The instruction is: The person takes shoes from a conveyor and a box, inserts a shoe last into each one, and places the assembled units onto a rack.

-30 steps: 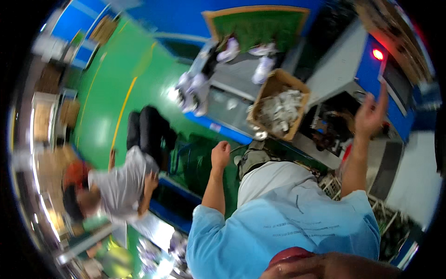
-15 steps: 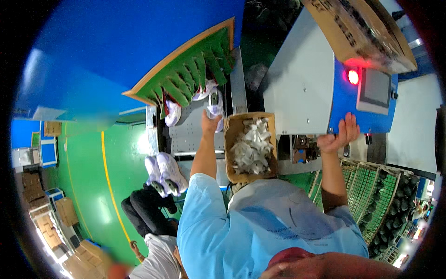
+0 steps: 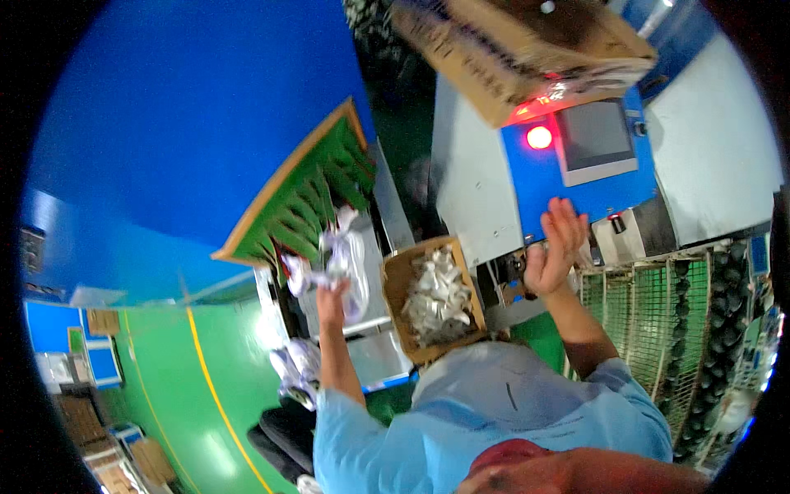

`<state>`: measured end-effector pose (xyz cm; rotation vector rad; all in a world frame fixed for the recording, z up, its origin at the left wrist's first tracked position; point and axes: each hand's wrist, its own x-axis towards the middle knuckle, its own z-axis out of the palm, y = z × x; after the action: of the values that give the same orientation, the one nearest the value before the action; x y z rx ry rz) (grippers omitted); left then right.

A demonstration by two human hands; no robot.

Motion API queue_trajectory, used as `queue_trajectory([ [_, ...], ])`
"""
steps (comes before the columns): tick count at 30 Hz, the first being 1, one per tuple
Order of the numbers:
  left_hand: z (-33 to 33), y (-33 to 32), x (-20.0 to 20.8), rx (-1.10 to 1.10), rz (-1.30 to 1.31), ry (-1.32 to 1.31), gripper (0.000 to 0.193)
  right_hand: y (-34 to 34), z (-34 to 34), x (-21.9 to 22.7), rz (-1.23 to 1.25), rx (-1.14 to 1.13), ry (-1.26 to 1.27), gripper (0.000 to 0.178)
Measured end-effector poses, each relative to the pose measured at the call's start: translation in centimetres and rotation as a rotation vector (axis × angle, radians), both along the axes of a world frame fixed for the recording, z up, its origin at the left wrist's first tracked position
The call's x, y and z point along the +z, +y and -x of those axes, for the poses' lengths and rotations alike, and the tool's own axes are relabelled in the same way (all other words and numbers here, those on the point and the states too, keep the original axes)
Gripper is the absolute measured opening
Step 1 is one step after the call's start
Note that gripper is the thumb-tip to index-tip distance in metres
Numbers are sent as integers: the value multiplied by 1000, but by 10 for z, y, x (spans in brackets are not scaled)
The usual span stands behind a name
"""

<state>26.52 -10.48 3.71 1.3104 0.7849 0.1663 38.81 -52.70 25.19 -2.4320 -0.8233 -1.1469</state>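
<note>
Over by the green rack [image 3: 317, 193], got the left hand [image 3: 331, 296] raised, grip closed around a bunch of white pieces [image 3: 333, 255], just left of an open cardboard box [image 3: 395, 284] full of more white bits. Got the right hand [image 3: 553, 251] up too, grip open, fingers spread, right at the blue control panel [image 3: 576, 193], below 1 glowing red lamp [image 3: 539, 137]. Also spotting a 2nd cardboard box [image 3: 494, 58] up high above that panel.
</note>
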Motion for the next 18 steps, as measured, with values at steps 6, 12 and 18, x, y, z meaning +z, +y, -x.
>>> queue_trajectory([
  [6, 94, -136, 94, -75, 535, -380, 87, 37, 103, -13, -586, 689, 867, 97],
  [12, 80, -275, 127, -191, 629, -422, 67, 12, 101, -9, -534, 771, 1136, 118],
  [18, 47, -335, 134, -40, -585, -102, 44, -57, 109, -1, -517, 575, 869, 116],
])
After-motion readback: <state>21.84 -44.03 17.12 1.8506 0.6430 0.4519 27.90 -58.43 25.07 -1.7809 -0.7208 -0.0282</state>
